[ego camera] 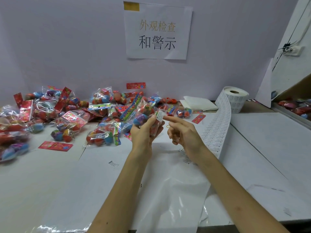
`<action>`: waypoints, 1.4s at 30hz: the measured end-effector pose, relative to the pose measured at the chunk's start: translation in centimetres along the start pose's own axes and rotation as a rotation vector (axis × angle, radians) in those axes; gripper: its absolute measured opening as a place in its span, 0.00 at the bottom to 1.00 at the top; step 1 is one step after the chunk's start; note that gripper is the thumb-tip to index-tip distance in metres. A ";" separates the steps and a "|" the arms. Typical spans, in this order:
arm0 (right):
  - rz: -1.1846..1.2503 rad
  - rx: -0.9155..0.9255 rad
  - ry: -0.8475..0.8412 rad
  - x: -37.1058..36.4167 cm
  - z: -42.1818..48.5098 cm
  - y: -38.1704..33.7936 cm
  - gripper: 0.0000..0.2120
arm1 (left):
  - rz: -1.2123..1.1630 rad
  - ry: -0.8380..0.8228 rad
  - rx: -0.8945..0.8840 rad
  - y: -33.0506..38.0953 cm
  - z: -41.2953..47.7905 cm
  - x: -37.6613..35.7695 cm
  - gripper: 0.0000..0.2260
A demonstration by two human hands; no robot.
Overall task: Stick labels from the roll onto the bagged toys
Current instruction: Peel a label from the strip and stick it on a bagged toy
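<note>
Nearest the camera, a clear plastic sheet [176, 190] lies on the white table [50, 182]. Above it, the left hand [144, 132] has its fingers curled round one bagged toy [143, 117], held up off the table. A small white label [160, 115] sits on that bag's upper right side. The right hand [183, 133] holds nothing. Its index finger is straight, with the tip at the label's edge, and the other fingers are loosely curled. A label strip [217, 128] runs just right of that hand back to the label roll [235, 96]. Loose bagged toys form a pile [67, 115] on the left. A printed sign [158, 31] hangs on the wall.
</note>
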State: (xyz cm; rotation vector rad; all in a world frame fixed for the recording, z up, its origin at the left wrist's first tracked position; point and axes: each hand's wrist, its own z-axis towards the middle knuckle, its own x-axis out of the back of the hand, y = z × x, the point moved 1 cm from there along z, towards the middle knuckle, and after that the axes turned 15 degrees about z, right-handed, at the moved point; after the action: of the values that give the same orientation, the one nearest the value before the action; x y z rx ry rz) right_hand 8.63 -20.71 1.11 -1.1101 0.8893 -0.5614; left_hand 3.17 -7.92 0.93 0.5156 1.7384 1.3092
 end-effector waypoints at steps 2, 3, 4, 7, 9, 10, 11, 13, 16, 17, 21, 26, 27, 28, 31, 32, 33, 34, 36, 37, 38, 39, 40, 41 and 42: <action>-0.037 0.027 0.008 0.0 0.0 0.0 0.15 | -0.001 0.008 0.003 -0.1 0.1 0.0 0.17; -0.061 0.045 0.015 -0.1 0.0 0.0 0.15 | 0.001 0.008 0.000 0.0 0.1 0.0 0.17; -0.084 0.062 0.023 -0.1 0.0 0.0 0.15 | 0.011 0.008 -0.005 0.0 0.1 0.0 0.18; -0.135 0.100 0.028 -0.1 0.0 0.2 0.16 | 0.067 -0.002 -0.032 0.0 0.0 0.0 0.21; -0.172 0.119 0.025 0.0 0.1 0.3 0.16 | 0.100 0.011 -0.027 -0.1 0.0 0.0 0.20; -0.193 0.129 0.024 0.0 0.1 0.4 0.16 | 0.107 0.023 -0.017 -0.1 0.0 0.0 0.20; -0.218 0.142 0.026 0.1 0.1 0.5 0.16 | 0.108 0.032 -0.010 -0.1 0.1 0.1 0.20; -0.296 0.185 0.052 0.1 0.1 0.6 0.17 | 0.104 0.044 0.000 -0.1 0.2 0.0 0.20; -0.477 0.256 0.122 0.4 0.3 1.1 0.20 | 0.095 0.049 0.003 0.0 0.2 -0.1 0.20; -0.492 0.248 0.139 0.5 0.4 1.1 0.22 | 0.086 0.043 0.002 0.1 0.2 -0.1 0.20; -0.257 0.166 0.124 0.8 0.6 0.6 0.18 | 0.074 -0.046 0.001 0.1 0.1 0.0 0.17; -0.203 0.218 0.105 0.8 0.3 0.2 0.14 | 0.183 -0.262 -0.052 -0.4 -0.4 -0.4 0.16; -0.223 0.248 0.122 0.9 0.3 0.2 0.10 | 0.205 -0.279 -0.059 -0.4 -0.5 -0.4 0.16; -0.235 0.274 0.138 1.0 0.3 0.0 0.08 | 0.226 -0.286 -0.062 -0.4 -0.5 -0.5 0.16; -0.180 0.300 0.138 1.3 0.4 -0.3 0.11 | 0.279 -0.307 -0.068 -0.3 -0.4 -0.5 0.18; -0.134 0.285 0.145 1.3 0.4 -0.4 0.13 | 0.293 -0.309 -0.065 -0.3 -0.4 -0.5 0.19; -0.098 0.264 0.166 1.4 0.4 -0.4 0.15 | 0.305 -0.312 -0.057 -0.3 -0.4 -0.6 0.20; -0.082 0.245 0.197 1.6 0.4 -0.5 0.16 | 0.314 -0.319 -0.048 -0.3 -0.4 -0.7 0.20; -0.062 0.229 0.242 1.9 0.5 -0.7 0.16 | 0.322 -0.346 -0.039 -0.4 -0.5 -0.9 0.19; -0.038 0.220 0.251 2.0 0.5 -0.8 0.16 | 0.322 -0.353 -0.037 -0.3 -0.5 -0.9 0.19; -0.006 0.204 0.246 2.0 0.6 -0.9 0.14 | 0.321 -0.351 -0.036 -0.4 -0.6 -1.0 0.19; 0.008 0.189 0.225 2.0 0.6 -1.0 0.12 | 0.322 -0.343 -0.040 -0.4 -0.6 -0.9 0.18; -0.021 0.190 0.196 2.0 0.6 -1.0 0.11 | 0.325 -0.333 -0.049 -0.4 -0.5 -0.9 0.18; -0.093 0.211 0.171 1.9 0.5 -1.0 0.11 | 0.328 -0.325 -0.060 -0.4 -0.5 -0.8 0.18; -0.170 0.240 0.147 1.8 0.5 -0.9 0.11 | 0.331 -0.319 -0.071 -0.4 -0.5 -0.8 0.18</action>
State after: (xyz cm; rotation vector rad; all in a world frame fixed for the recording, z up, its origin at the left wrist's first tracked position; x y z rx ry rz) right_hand 10.06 -22.19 1.44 -0.9390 0.8330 -0.8758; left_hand 3.27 -8.90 0.89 0.9474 1.3766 1.4193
